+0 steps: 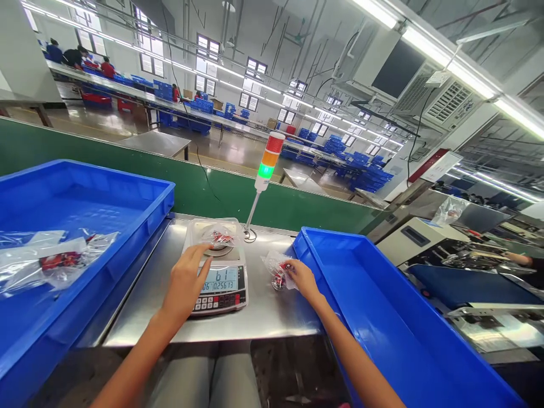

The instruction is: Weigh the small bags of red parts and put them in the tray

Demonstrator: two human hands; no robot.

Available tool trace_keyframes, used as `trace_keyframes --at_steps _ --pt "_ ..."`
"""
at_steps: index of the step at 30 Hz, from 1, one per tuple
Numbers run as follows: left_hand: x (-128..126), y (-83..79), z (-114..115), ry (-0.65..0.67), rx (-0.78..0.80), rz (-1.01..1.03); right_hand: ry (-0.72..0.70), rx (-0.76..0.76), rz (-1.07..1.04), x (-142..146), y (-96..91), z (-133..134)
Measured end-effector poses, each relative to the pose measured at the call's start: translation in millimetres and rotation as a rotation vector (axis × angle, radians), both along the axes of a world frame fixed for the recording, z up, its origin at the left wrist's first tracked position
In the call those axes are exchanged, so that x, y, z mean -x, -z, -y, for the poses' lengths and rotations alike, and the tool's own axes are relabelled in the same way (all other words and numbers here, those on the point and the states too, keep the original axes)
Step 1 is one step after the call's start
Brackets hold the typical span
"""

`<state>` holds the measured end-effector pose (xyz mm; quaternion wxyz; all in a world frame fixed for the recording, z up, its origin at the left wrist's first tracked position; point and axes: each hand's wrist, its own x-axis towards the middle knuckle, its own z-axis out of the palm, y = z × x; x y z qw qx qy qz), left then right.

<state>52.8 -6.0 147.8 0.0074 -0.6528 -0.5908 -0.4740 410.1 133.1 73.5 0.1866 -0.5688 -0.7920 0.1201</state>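
A digital scale (221,303) with a lit display stands on the steel tabletop (255,317). On its round pan lies a clear plastic bag (221,232) with small red parts inside. My left hand (185,277) hovers over the scale's left side, thumb and fingers apart, fingertips close to that bag's lower edge; whether they touch it I cannot tell. To the right of the scale, my right hand (302,277) has its fingers closed on a second clear plastic bag (278,272) with red parts, at the tabletop.
A blue tray (144,209) on the left holds several bagged red parts (62,260). Another blue tray (382,317) stands close on the right. Behind the scale rises a signal light (270,161) glowing green, before a green partition (221,195). A conveyor machine (471,289) is at far right.
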Motion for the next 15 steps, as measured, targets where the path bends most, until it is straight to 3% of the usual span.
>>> trace_keyframes --at_steps 7,10,13,15 --pt "-22 0.5 -47 0.097 0.044 -0.100 0.203 -0.129 -0.086 -2 -15.4 4" --pt "-37 0.9 -69 0.094 0.037 -0.058 0.248 -0.195 -0.306 5 -32.5 5" --pt "-40 -3.8 -91 0.027 0.004 0.049 0.207 -0.205 -0.614 27 -55.3 9" --pt "-26 -12.5 -102 -0.104 -0.043 0.183 0.125 -0.182 -0.708 50 -69.9 10"
